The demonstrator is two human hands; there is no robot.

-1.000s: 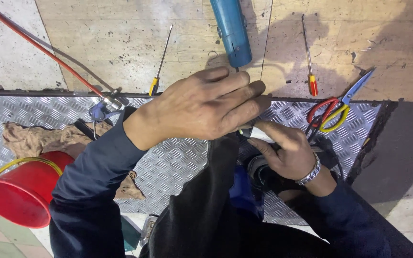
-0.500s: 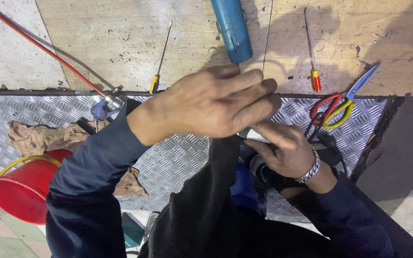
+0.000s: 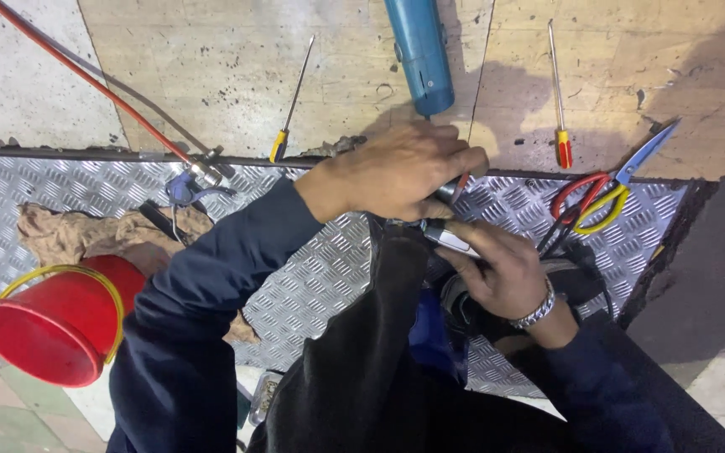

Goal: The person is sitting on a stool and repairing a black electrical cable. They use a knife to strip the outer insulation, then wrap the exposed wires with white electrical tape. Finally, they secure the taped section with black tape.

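Observation:
My left hand point(image 3: 404, 172) is closed over a small dark tool point(image 3: 449, 191) with a reddish tip, held above my knee. Just below it, my right hand point(image 3: 497, 268), with a metal bracelet at the wrist, grips a small silvery cylindrical part point(image 3: 448, 239). The tool's tip and the part almost touch between the two hands. Both hands hover over a metal tread plate point(image 3: 312, 277). My fingers hide most of both pieces.
A blue cylindrical power tool point(image 3: 417, 50) lies on the wooden board beyond the hands, between a yellow-handled screwdriver point(image 3: 289, 109) and a red-handled one point(image 3: 559, 101). Red and yellow scissors point(image 3: 597, 197) lie at the right. A red bucket point(image 3: 56, 323) and a brown rag point(image 3: 86, 235) sit at the left.
My left hand has slid slightly toward the right and lower, closing in on my right hand. The view has shifted a little; the tools on the board stay put.

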